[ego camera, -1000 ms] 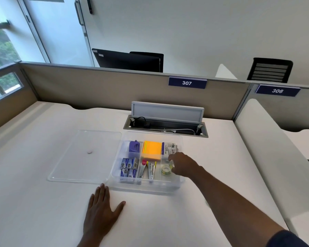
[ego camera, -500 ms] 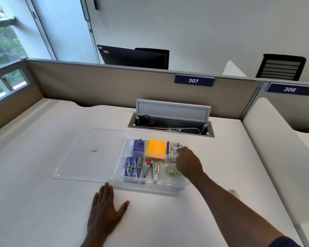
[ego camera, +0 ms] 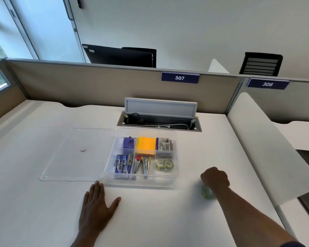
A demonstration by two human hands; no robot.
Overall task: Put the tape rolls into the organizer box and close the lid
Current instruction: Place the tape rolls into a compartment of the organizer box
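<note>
Withdrawn from the box's right front compartment, where it hovered half a second ago, the right hand (ego camera: 214,178) now sits on the white desk (ego camera: 43,202) to the right of the organizer box (ego camera: 177,172), curled over a greenish tape roll (ego camera: 205,193) that lies against the wrist. Whether its fingers have closed on the roll cannot be told; they are folded under and hidden. The left hand (ego camera: 96,209) has stayed flat on the desk just in front of the box, fingers (ego camera: 96,187) spread and holding nothing.

The clear lid (ego camera: 75,154) lies flat on the desk, touching the box's left side, so the box stands open. Inside, the back row holds a purple item (ego camera: 128,143), orange sticky notes (ego camera: 145,146) and a printed packet (ego camera: 164,144); the front row holds blue staple boxes (ego camera: 123,164), small metal tools with coloured handles (ego camera: 142,164) and, in the right front compartment, two tape rolls (ego camera: 164,164) side by side.

Judging by this layout, the step in hand is picking up a third roll. The next move likely calls for a firm pinch on it, a short carry leftward over the box wall, and a drop beside the two already stowed. Fitting the lid comes after that.
</note>
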